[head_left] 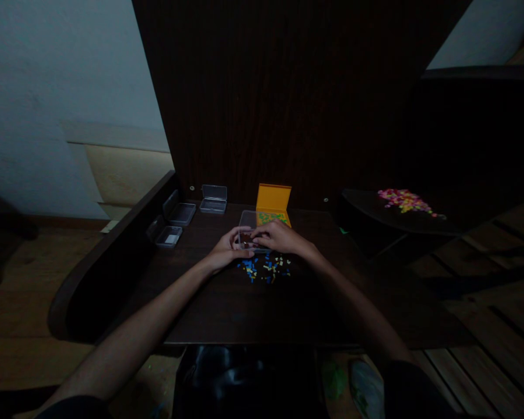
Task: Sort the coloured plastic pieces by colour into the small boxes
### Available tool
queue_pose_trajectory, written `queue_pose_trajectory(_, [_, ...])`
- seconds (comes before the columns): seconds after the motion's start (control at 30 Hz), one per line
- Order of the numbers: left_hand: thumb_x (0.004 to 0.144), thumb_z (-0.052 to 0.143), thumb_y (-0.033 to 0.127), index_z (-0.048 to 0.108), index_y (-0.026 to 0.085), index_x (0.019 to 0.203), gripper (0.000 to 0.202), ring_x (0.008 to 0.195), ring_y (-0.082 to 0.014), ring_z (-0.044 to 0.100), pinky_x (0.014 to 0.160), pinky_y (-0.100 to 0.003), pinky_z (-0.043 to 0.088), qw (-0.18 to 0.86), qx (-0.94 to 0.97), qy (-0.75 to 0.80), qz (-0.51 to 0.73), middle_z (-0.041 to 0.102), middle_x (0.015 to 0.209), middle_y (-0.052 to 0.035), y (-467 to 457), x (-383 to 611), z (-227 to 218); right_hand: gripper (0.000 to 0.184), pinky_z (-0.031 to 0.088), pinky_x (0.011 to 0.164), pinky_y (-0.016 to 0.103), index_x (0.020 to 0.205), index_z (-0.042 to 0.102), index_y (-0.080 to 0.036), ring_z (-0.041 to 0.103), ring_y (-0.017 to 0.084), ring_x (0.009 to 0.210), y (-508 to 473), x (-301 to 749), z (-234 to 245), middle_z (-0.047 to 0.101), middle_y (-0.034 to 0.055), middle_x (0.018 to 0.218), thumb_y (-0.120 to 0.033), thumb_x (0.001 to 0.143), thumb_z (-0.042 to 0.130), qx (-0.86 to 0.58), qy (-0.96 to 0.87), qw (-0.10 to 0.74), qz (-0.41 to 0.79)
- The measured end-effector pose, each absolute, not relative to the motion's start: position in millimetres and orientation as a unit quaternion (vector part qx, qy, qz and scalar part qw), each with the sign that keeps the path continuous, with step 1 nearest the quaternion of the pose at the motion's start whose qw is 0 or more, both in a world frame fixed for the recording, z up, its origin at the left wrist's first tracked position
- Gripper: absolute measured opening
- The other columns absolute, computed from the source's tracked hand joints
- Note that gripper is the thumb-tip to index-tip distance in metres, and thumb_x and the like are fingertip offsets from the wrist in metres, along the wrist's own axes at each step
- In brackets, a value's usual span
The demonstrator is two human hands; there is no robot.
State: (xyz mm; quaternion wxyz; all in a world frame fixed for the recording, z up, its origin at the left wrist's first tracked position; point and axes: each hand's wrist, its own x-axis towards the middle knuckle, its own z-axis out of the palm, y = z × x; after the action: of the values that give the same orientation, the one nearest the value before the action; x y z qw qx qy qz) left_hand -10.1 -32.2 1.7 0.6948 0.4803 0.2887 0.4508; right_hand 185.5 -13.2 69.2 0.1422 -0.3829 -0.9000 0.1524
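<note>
Centrally, my left hand clasps a clear box; my right hand dips inside, pinch indiscernible; blue and yellow pieces lie just nearer me.

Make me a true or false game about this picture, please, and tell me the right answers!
1. The left hand holds a clear plastic box with brown pieces in it. True.
2. Green pieces lie in the orange box. True.
3. The orange box's lid is closed. False: it stands open.
4. Blue and pale yellow pieces lie on the dark table. True.
5. The pink and yellow heap is left of the hands. False: the heap is to their right.
6. The right hand hangs below the table. False: its fingers are at the clear plastic box.
</note>
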Motion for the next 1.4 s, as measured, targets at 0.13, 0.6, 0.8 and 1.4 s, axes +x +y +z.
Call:
queue_pose_trajectory(0.13, [0.052, 0.085, 0.005, 0.056, 0.019, 0.116, 0.071, 0.091, -0.0168, 0.069, 0.088, -0.034, 0.054, 0.7, 0.475, 0.29, 0.447, 0.062, 0.121, -0.0073, -33, -10, 3, 0.022, 0.038, 0.064, 0.023, 0.102, 0.075, -0.016, 0.057, 0.012, 0.067, -12, 186, 70, 0.071, 0.0042, 0.08, -0.014, 0.084, 0.062, -0.388, -0.897, 0.154, 0.144])
queue_pose_trajectory(0.6, [0.051, 0.085, 0.004, 0.057, 0.019, 0.115, 0.071, 0.098, -0.0208, 0.069, 0.095, -0.04, 0.053, 0.703, 0.467, 0.295, 0.449, 0.061, 0.127, -0.0099, -31, -11, 1, 0.024, 0.037, 0.061, 0.024, 0.101, 0.075, -0.015, 0.052, 0.011, 0.06, -24, 216, 79, 0.068, 0.0027, 0.074, -0.025, 0.088, 0.058, -0.378, -0.883, 0.198, 0.195])
queue_pose_trajectory(0.8, [0.051, 0.085, 0.004, 0.056, 0.019, 0.115, 0.072, 0.098, -0.0219, 0.069, 0.095, -0.042, 0.053, 0.698, 0.46, 0.312, 0.453, 0.058, 0.132, -0.0113, -30, -13, 1, 0.029, 0.032, 0.053, 0.022, 0.087, 0.075, -0.013, 0.043, 0.009, 0.053, -31, 243, 73, 0.057, -0.001, 0.059, -0.038, 0.085, 0.06, -0.386, -0.866, 0.199, 0.247])
queue_pose_trajectory(1.4, [0.05, 0.086, 0.005, 0.058, 0.019, 0.112, 0.069, 0.098, -0.0221, 0.069, 0.1, -0.048, 0.049, 0.686, 0.457, 0.314, 0.471, 0.059, 0.13, -0.0106, -26, -16, -4, 0.034, 0.039, 0.063, 0.02, 0.099, 0.076, -0.019, 0.062, 0.011, 0.066, -41, 239, 45, 0.074, 0.0017, 0.083, -0.006, 0.077, 0.052, -0.395, -0.892, 0.048, 0.215])
